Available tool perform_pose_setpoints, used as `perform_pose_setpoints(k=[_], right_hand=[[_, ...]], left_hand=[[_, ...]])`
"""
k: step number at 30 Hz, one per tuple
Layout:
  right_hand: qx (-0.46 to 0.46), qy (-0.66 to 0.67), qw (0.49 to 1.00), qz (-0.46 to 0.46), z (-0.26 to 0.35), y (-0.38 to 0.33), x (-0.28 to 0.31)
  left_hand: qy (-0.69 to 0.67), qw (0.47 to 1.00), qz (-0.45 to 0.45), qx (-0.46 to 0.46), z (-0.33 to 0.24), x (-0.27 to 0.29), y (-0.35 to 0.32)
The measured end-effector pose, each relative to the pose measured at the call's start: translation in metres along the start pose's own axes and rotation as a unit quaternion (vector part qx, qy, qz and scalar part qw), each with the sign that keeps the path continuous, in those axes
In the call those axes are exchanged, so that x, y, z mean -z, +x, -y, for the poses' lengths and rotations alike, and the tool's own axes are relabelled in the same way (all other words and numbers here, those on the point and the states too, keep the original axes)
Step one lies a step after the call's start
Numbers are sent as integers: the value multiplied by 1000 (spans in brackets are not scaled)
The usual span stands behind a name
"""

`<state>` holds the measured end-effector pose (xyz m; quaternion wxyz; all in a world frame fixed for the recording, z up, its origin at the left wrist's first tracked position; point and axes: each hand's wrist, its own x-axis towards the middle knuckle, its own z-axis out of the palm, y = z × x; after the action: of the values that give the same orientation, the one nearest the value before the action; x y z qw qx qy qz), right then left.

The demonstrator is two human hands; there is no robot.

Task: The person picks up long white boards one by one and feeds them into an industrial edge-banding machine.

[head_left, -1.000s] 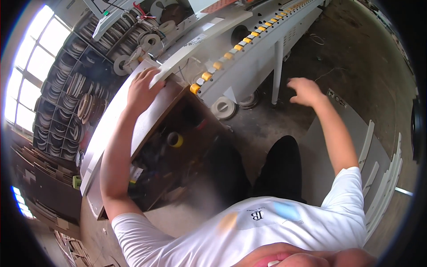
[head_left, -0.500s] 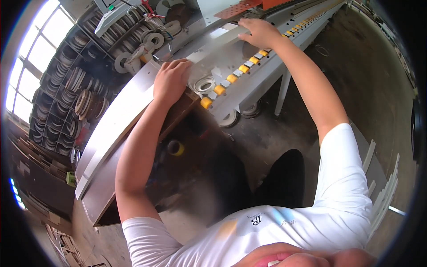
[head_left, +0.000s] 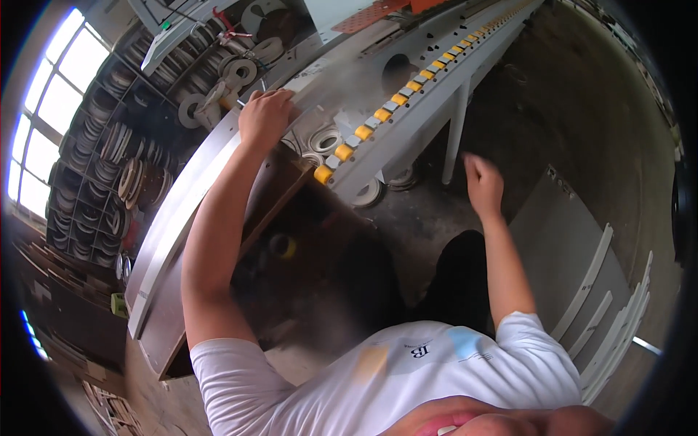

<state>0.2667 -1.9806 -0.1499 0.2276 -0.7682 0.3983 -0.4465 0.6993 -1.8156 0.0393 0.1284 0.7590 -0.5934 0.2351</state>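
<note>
Right hand (head_left: 485,187) has shifted most: half a second ago it reached over the machine (head_left: 411,134) near its orange-red part; now it hangs lower, over the floor, near the machine's pale leg (head_left: 456,134). Fingers look loosely curled, nothing visible in them; exact closure cannot be told. Left hand (head_left: 265,120) remains at the bench's far end, draped palm-down over the long white strip (head_left: 161,261), fingers bent forward; pinch or flat rest, cannot tell. Strip lies along the bench top, left of the left forearm.

Containers: dark rack (head_left: 142,93) at left, divided into compartments, many filled with coiled rolls (head_left: 133,182) in white, tan and brown. Open-fronted cabinet (head_left: 280,209) under the bench holds a yellow-and-dark roll (head_left: 289,248); remaining contents too dark to identify. White rolls (head_left: 326,150) sit beside the yellow rollers (head_left: 363,132).
</note>
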Motion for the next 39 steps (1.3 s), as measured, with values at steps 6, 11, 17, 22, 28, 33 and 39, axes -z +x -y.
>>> perform_pose_setpoints(k=[6, 11, 17, 22, 28, 33, 39], right_hand=[[-180, -282, 886, 320, -132, -161, -15], [-228, -304, 845, 376, -100, -158, -8], [-243, -279, 843, 389, -104, -153, -4], [-238, -279, 843, 393, -109, -157, -4], [-223, -242, 887, 324, -129, -181, 0], [-184, -180, 934, 248, -104, -202, 18], [-242, -233, 890, 310, -84, -235, 44]], left_hand=[[75, 991, 51, 98, 3, -9, 31], [102, 986, 31, 128, -4, -15, 37], [123, 985, 28, 116, -27, -28, 61], [157, 982, 45, 97, -41, -66, 110], [155, 980, 60, 112, -42, -83, 134], [-21, 976, 159, 149, 55, -84, 79], [-36, 993, 60, 98, 152, -112, 44]])
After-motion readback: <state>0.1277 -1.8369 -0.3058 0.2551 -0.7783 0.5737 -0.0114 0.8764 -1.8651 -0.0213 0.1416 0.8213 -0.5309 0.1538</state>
